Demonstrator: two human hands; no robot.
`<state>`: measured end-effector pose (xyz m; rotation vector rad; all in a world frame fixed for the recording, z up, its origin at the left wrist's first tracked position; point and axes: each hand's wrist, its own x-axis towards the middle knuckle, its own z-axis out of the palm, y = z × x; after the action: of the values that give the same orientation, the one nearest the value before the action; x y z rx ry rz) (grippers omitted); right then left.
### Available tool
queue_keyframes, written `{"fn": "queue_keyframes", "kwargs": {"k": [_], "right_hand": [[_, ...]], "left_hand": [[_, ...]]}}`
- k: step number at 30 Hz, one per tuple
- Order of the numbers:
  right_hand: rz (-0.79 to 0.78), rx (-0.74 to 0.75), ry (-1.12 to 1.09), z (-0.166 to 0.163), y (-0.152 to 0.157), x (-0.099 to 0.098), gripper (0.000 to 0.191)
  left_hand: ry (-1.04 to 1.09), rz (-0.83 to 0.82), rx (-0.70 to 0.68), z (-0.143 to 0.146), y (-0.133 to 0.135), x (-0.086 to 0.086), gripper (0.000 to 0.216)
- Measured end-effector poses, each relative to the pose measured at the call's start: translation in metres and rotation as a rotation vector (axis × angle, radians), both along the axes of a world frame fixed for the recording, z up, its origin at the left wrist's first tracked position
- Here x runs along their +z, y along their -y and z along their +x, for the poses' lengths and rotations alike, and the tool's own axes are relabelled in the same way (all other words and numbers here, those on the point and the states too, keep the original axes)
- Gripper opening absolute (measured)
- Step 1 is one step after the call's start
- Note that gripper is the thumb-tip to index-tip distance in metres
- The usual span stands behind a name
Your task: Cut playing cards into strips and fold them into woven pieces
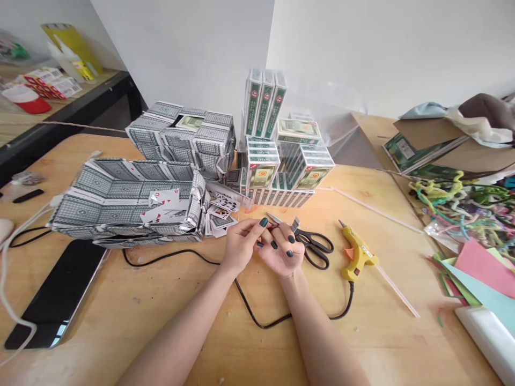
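Observation:
Over the middle of the table my left hand (pixel 241 244) is closed, thumb and forefinger pinched together. Beside it my right hand (pixel 285 252) is turned palm up with its fingers curled in. The fingertips of both meet or nearly meet; anything between them is too small to make out. A small grey patterned piece (pixel 296 223) shows just behind the right fingers; whether they touch it is unclear. Black-handled scissors (pixel 317 247) lie partly hidden behind that hand. Loose playing cards (pixel 220 217) are heaped beyond the left hand, next to an open box built of cards (pixel 96 185).
A yellow glue gun (pixel 356 254) lies at right, its black cord (pixel 261 326) passing under my forearms. Card packs (pixel 263 166) are stacked behind, beside another card-built block (pixel 193 134). A phone (pixel 56 292) lies left; pipe cleaners (pixel 470 214) and coloured paper (pixel 486 273) sit right.

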<state>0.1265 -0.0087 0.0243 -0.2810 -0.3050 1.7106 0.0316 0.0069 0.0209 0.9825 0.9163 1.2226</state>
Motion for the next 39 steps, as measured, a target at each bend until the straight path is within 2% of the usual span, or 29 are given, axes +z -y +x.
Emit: {"fn": "queue_keyframes", "kwargs": {"k": [6,13,18,23,28,39], "right_hand": [[0.001,-0.03,0.01,0.003,-0.0008,-0.004,0.036],[0.0,0.001,0.037,0.0017,-0.0005,-0.002,0.038],[0.035,0.014,0.038,0.0009,-0.0003,-0.0009,0.037],[0.013,0.027,-0.009,0.0004,-0.0004,-0.0012,0.037],[-0.015,0.005,0.049,0.0003,0.0,-0.0014,0.04],[-0.031,-0.088,0.197,0.0043,-0.0019,-0.0023,0.039]], "left_hand": [[0.032,0.142,-0.059,-0.0005,0.0034,0.0043,0.018],[-0.066,0.113,0.042,0.0015,0.0027,0.0046,0.012],[-0.093,0.097,0.042,0.0014,0.002,0.0068,0.018],[-0.123,0.073,0.041,0.0014,0.0015,0.0088,0.02],[-0.097,0.065,0.049,0.0026,0.002,0.0083,0.021],[-0.093,0.157,-0.061,0.0003,0.0044,0.0059,0.018]]}}
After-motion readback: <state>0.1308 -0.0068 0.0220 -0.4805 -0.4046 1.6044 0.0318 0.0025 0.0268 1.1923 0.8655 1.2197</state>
